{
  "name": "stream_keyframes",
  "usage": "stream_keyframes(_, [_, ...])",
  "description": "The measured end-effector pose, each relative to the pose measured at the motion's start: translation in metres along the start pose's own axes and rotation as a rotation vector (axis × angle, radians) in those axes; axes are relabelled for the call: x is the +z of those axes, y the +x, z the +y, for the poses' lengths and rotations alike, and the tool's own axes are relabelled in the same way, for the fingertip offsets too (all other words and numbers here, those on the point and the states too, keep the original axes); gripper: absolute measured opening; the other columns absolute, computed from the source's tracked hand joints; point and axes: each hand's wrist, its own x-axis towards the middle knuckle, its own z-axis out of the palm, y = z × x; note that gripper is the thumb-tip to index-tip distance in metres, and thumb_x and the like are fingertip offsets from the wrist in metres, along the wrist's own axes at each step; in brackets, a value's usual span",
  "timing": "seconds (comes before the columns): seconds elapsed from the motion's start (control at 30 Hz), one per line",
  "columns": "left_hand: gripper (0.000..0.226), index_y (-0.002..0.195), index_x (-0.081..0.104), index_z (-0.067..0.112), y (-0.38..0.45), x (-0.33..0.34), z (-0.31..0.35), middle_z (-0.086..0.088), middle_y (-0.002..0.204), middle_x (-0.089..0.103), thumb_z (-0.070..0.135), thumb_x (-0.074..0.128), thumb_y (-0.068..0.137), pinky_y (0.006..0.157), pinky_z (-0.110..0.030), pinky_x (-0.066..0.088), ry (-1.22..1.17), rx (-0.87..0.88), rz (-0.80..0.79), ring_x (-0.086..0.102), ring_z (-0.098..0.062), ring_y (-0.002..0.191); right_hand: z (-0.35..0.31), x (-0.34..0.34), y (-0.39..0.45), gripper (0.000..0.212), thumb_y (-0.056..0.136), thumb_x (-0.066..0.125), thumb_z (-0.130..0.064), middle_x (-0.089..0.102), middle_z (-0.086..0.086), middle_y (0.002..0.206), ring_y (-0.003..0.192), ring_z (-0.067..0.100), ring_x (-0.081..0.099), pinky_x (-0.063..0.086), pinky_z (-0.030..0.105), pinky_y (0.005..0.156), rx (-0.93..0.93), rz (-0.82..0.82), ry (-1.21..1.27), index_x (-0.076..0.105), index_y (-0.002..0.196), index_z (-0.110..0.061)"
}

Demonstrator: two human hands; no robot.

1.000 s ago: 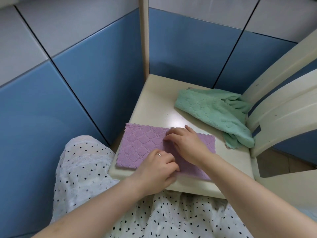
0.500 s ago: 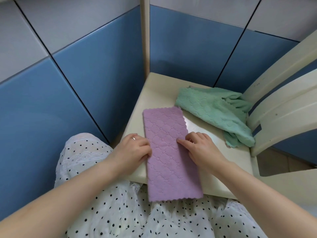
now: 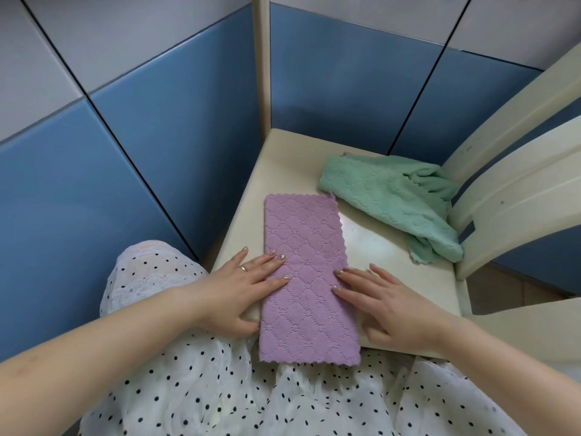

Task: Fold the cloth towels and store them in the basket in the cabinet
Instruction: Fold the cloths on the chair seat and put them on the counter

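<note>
A purple quilted towel (image 3: 306, 272) lies folded into a long strip on the cream chair seat (image 3: 283, 158), its near end hanging over the front edge onto my lap. My left hand (image 3: 248, 286) lies flat with straight fingers, fingertips on the strip's left edge. My right hand (image 3: 380, 298) lies flat on the seat, fingertips touching the strip's right edge. A green towel (image 3: 390, 198) sits crumpled and unfolded at the back right of the seat. No basket or cabinet is in view.
The chair's cream backrest slats (image 3: 515, 171) rise at the right. Blue and grey wall panels (image 3: 157, 136) close in on the left and behind. My white polka-dot skirt (image 3: 220, 388) fills the foreground.
The purple towel was turned from lying crosswise to lying lengthwise toward me. Both hands went from gripping it with curled fingers to lying flat at its two long edges.
</note>
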Motion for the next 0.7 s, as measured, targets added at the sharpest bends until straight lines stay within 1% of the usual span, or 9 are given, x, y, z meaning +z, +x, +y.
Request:
stream_keyframes(0.17, [0.084,0.148,-0.006,0.035,0.000,0.014,0.011,0.003,0.155,-0.020,0.063,0.035,0.081,0.112,-0.045,-0.021,0.057,-0.067,0.031,-0.023,-0.017,0.142,-0.012,0.025,-0.015,0.089,0.073,0.052,-0.056,0.018,0.003,0.157,0.144,0.017,0.015,0.011,0.043,0.114,0.013,0.096,-0.026,0.018,0.150,-0.026])
stream_keyframes(0.23, [0.082,0.149,0.002,0.032,-0.001,0.020,0.012,-0.003,0.158,-0.004,0.061,0.035,0.079,0.112,-0.047,-0.013,0.076,-0.059,0.138,-0.010,-0.022,0.145,-0.019,0.033,-0.013,0.087,0.071,0.051,-0.060,0.029,0.005,0.153,0.141,0.019,0.023,0.015,0.045,0.113,0.037,0.174,-0.038,0.028,0.147,-0.023])
stream_keyframes(0.33, [0.071,0.145,0.029,0.029,-0.003,0.025,0.015,-0.005,0.153,0.029,0.055,0.045,0.081,0.110,-0.050,0.007,0.073,-0.035,0.246,0.023,-0.023,0.142,-0.032,0.040,-0.010,0.065,0.073,0.054,-0.046,0.046,0.005,0.142,0.136,0.022,0.034,0.019,0.050,0.112,0.075,0.346,0.015,0.045,0.132,-0.023])
stream_keyframes(0.43, [0.052,0.135,0.047,0.029,-0.004,0.026,0.013,-0.001,0.145,0.044,0.042,0.048,0.085,0.110,-0.048,0.013,-0.030,0.008,0.347,0.038,-0.018,0.136,-0.035,0.041,-0.007,0.038,0.080,0.052,-0.027,0.057,-0.001,0.129,0.131,0.019,0.042,0.020,0.053,0.112,0.105,0.490,0.123,0.058,0.118,-0.026])
stream_keyframes(0.5, [0.040,0.123,0.058,0.028,-0.004,0.026,0.011,0.005,0.137,0.053,0.034,0.043,0.087,0.112,-0.042,0.012,-0.153,0.012,0.433,0.044,-0.010,0.130,-0.035,0.036,-0.003,0.029,0.081,0.052,-0.024,0.062,-0.008,0.118,0.123,0.012,0.049,0.021,0.047,0.113,0.129,0.556,0.257,0.061,0.108,-0.027])
stream_keyframes(0.57, [0.038,0.113,0.064,0.030,-0.004,0.021,0.011,0.019,0.121,0.061,0.042,0.034,0.093,0.113,-0.032,0.012,-0.367,-0.026,0.511,0.048,0.005,0.120,-0.037,0.026,0.002,0.026,0.080,0.049,-0.022,0.065,-0.016,0.105,0.108,0.007,0.058,0.036,0.036,0.103,0.200,0.571,0.429,0.063,0.101,-0.027])
stream_keyframes(0.63, [0.053,0.093,0.064,0.025,-0.003,0.016,0.013,0.024,0.088,0.065,0.059,0.023,0.095,0.101,-0.031,0.033,-0.594,-0.100,0.551,0.056,0.009,0.091,-0.041,0.014,0.006,0.021,0.086,0.044,-0.032,0.064,-0.018,0.088,0.083,0.007,0.061,0.047,0.026,0.076,0.320,0.555,0.617,0.063,0.093,-0.036])
stream_keyframes(0.67, [0.061,0.081,0.060,0.018,-0.001,0.013,0.015,0.015,0.072,0.061,0.063,0.021,0.093,0.084,-0.033,0.043,-0.678,-0.144,0.554,0.055,-0.001,0.075,-0.042,0.010,0.009,0.021,0.087,0.040,-0.042,0.064,-0.016,0.082,0.072,0.006,0.060,0.047,0.024,0.066,0.369,0.537,0.698,0.061,0.090,-0.041])
stream_keyframes(0.7, [0.064,0.073,0.055,0.013,0.000,0.010,0.016,0.007,0.064,0.056,0.066,0.023,0.090,0.068,-0.034,0.043,-0.726,-0.195,0.553,0.051,-0.008,0.065,-0.041,0.007,0.012,0.023,0.087,0.037,-0.051,0.065,-0.014,0.078,0.066,0.008,0.059,0.047,0.026,0.062,0.409,0.521,0.761,0.059,0.088,-0.045])
